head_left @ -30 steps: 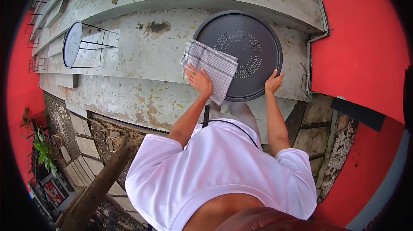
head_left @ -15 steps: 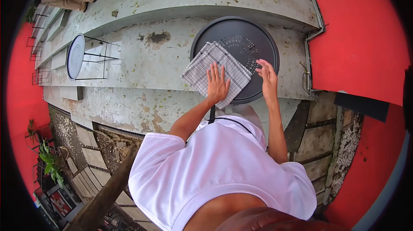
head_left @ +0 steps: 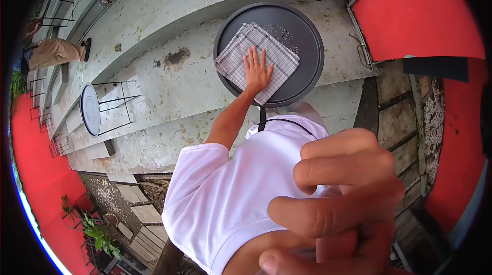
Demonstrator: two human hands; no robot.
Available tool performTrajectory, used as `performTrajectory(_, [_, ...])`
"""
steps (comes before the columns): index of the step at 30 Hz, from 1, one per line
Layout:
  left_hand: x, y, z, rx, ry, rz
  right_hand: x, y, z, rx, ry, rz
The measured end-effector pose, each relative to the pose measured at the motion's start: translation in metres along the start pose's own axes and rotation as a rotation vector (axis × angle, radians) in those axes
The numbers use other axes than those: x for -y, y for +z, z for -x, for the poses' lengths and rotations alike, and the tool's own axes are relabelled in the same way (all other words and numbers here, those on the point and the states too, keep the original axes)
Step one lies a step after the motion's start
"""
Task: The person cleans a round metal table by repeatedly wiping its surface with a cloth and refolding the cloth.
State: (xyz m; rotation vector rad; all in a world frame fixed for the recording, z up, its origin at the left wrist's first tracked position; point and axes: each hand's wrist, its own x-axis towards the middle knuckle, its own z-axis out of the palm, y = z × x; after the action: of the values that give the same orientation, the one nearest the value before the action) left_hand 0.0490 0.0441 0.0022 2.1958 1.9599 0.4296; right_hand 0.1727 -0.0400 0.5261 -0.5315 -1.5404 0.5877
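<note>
My left hand [head_left: 258,73] lies flat on a folded checked cloth [head_left: 279,61], fingers spread and pressing on its near part. Beneath the cloth is a round dark grey table top [head_left: 311,67] with a pattern of small holes, partly covered. Close to the camera, my right hand [head_left: 343,198] is raised in front of my white shirt. Its fingers are loosely bent, with the thumb held apart from them, and nothing shows in its grasp.
A second round table [head_left: 90,110] with a thin black metal frame stands to the left. Concrete steps [head_left: 205,39] run across behind the dark table. At the upper left is a person in tan trousers [head_left: 59,53]. A red wall [head_left: 420,13] rises on the right.
My right hand has left its place above the table's right side and come up close to the camera. The left hand stays flat on the cloth. The view has tilted and shifted.
</note>
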Motion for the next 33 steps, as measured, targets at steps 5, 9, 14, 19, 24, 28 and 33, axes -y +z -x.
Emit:
performTrajectory(5, [-0.002,-0.001,-0.003,0.002,0.019,0.006,-0.001,-0.007,0.002,-0.004,0.033,0.028])
performTrajectory(9, [0.001,-0.003,-0.002,0.022,-0.009,-0.005,-0.018,-0.022,0.007,0.147,0.055,-0.123])
performTrajectory(14, [0.001,-0.008,-0.004,0.019,0.009,-0.016,-0.050,-0.024,0.019,0.379,0.087,-0.371])
performTrajectory(19, [0.023,-0.009,-0.037,0.031,0.046,0.033,-0.138,-0.009,0.111,0.757,0.674,-0.101])
performTrajectory(24, [0.007,0.002,-0.075,-0.009,-0.037,-0.028,-0.189,-0.068,0.230,0.856,1.140,0.174])
performTrajectory(28, [-0.050,0.018,-0.078,0.074,0.146,-0.053,-0.211,-0.106,0.257,0.662,1.275,0.200])
performTrajectory(33, [-0.073,0.004,-0.053,0.194,0.497,0.088,-0.263,-0.122,0.249,0.600,1.129,0.469])
